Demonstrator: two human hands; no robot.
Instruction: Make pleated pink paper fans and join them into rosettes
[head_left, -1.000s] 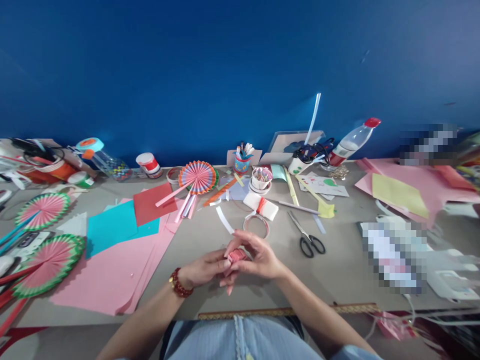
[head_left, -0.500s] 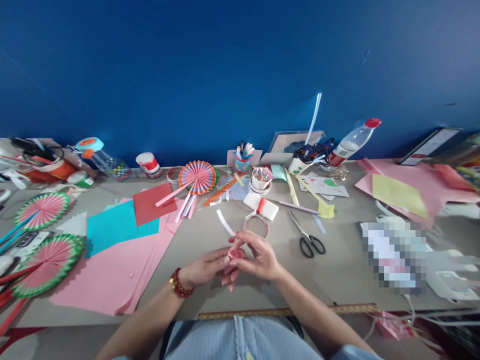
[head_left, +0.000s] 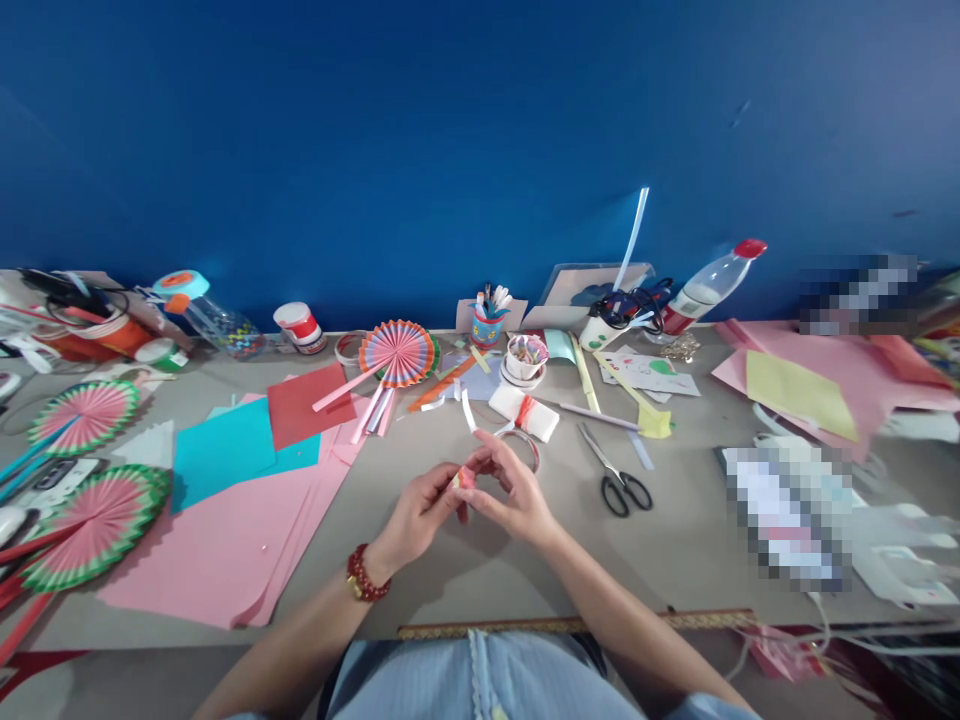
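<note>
Between my two hands is a small pink folded piece of paper (head_left: pixel 464 478), mostly covered by fingers, with a pale spot on its near side. My left hand (head_left: pixel 414 516) pinches it from the left. From the other side, my right hand (head_left: pixel 516 502) grips it with thumb and fingers. Just beyond my right fingertips a narrow white strip (head_left: pixel 468 408) sticks up; whether I hold it cannot be made out. A roll of tape (head_left: pixel 534 450) lies partly hidden behind my right hand. Black-handled scissors (head_left: pixel 616 478) rest on the table to the right.
Pink sheets (head_left: pixel 217 560), blue paper (head_left: pixel 223 452) and red paper (head_left: pixel 311 405) lie left. A pleated paper fan (head_left: pixel 397 352), pen cup (head_left: pixel 486 322), white bundle with red string (head_left: pixel 521 412) and plastic bottle (head_left: pixel 701 290) stand or lie toward the blue wall. A phone (head_left: pixel 784 515) is at right.
Both hands have turned and drawn slightly up, rotating the pink paper so less of it shows. The white strip has shifted farther away and a little right, and stands steeper.
</note>
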